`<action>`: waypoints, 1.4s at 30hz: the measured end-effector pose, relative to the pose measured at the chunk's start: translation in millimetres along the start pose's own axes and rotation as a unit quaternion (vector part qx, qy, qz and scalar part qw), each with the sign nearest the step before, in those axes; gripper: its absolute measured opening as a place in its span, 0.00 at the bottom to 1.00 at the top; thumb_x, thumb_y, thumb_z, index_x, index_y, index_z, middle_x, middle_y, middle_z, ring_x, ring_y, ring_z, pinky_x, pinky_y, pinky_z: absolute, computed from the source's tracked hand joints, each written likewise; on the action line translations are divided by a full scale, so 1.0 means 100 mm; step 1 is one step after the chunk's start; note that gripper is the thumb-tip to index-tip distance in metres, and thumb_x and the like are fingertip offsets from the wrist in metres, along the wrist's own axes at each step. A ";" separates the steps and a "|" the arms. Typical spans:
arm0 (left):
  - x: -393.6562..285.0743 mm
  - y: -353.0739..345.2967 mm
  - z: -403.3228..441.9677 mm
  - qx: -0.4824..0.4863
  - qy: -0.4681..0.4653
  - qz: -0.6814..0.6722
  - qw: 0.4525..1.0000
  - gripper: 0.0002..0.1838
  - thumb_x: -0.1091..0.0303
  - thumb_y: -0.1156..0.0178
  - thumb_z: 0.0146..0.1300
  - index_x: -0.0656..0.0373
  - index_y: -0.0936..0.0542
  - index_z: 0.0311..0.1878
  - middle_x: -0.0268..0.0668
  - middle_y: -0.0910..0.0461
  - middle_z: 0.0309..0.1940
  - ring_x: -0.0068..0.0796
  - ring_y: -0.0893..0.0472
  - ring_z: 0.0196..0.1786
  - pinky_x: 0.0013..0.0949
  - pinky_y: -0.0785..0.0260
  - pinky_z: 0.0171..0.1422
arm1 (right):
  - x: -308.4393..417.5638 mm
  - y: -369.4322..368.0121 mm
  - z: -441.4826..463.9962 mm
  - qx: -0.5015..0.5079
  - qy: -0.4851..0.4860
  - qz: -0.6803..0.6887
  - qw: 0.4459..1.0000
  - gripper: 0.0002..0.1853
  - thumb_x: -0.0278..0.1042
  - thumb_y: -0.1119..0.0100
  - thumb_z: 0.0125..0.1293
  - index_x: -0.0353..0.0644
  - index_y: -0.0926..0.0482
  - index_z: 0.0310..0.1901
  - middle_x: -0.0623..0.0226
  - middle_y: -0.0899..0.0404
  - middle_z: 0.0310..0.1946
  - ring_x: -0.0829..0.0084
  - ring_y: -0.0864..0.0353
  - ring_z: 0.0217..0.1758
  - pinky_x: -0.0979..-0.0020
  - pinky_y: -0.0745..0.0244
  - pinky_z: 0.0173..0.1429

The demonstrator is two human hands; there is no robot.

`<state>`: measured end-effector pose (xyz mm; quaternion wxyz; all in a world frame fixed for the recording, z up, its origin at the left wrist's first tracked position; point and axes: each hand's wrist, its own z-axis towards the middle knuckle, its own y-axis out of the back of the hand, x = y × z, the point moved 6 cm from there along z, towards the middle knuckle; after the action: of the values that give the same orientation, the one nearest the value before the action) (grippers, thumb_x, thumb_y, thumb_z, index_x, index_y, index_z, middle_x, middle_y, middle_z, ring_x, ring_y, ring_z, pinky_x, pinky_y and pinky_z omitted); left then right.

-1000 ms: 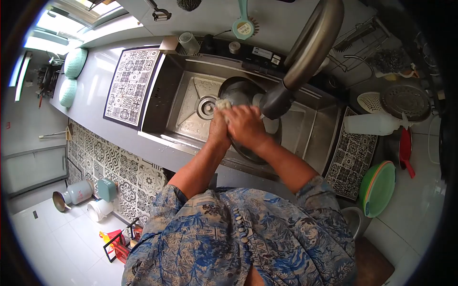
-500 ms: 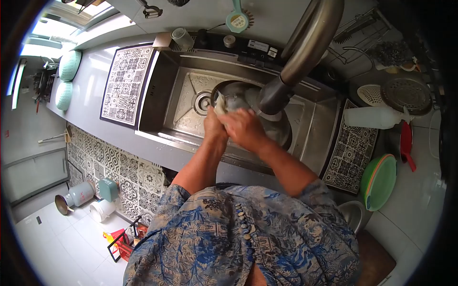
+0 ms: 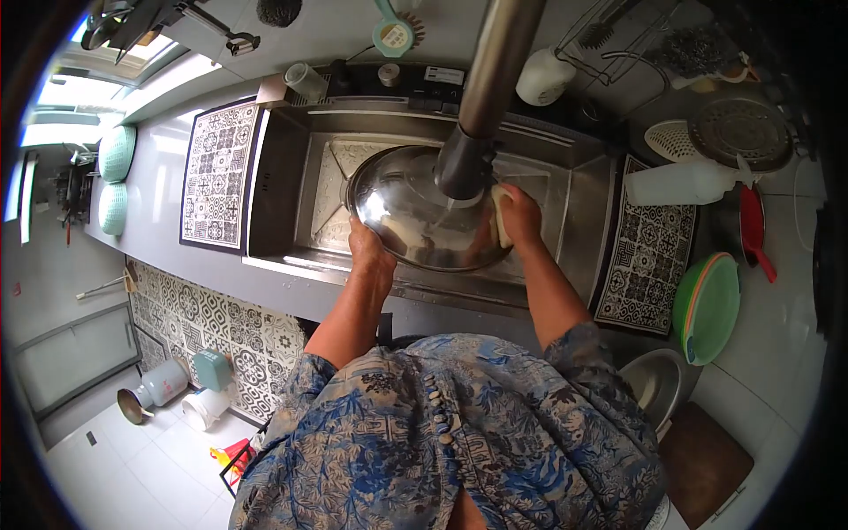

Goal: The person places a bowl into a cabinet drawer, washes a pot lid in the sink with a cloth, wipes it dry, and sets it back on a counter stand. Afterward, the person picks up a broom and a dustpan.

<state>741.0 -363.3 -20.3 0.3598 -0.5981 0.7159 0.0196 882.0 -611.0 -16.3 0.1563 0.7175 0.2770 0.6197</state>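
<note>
- Left hand (image 3: 371, 252): grips the near-left rim of a shiny, round, silver metal pan or lid (image 3: 411, 216); which it is cannot be told.
- Right hand (image 3: 521, 216): closes around a pale, soft cloth or sponge (image 3: 505, 221), pressed to the opposite rim.
- Metal piece: lies between the hands, above the rectangular stainless-steel sink (image 3: 583, 221), under the dark faucet head (image 3: 461, 168).
- Change: the hands, together half a second ago, are now apart; the piece appears steadied from both sides, its edge within the cloth's reach.
</note>
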 end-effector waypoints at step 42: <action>-0.13 0.48 -0.10 -0.087 -0.024 -0.005 0.996 0.28 0.49 0.76 0.68 0.58 0.31 0.49 0.37 0.25 0.37 0.34 0.25 0.33 0.36 0.29 0.34 | -0.41 -0.20 -0.28 0.008 -0.222 0.079 0.972 0.23 0.37 0.41 0.51 0.41 0.31 0.50 0.54 0.26 0.43 0.57 0.26 0.48 0.62 0.31 0.50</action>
<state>694.5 -343.3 -25.1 0.3240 -0.6302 0.6993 0.0943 847.5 -622.6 -55.8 0.1588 0.8581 0.1823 0.4531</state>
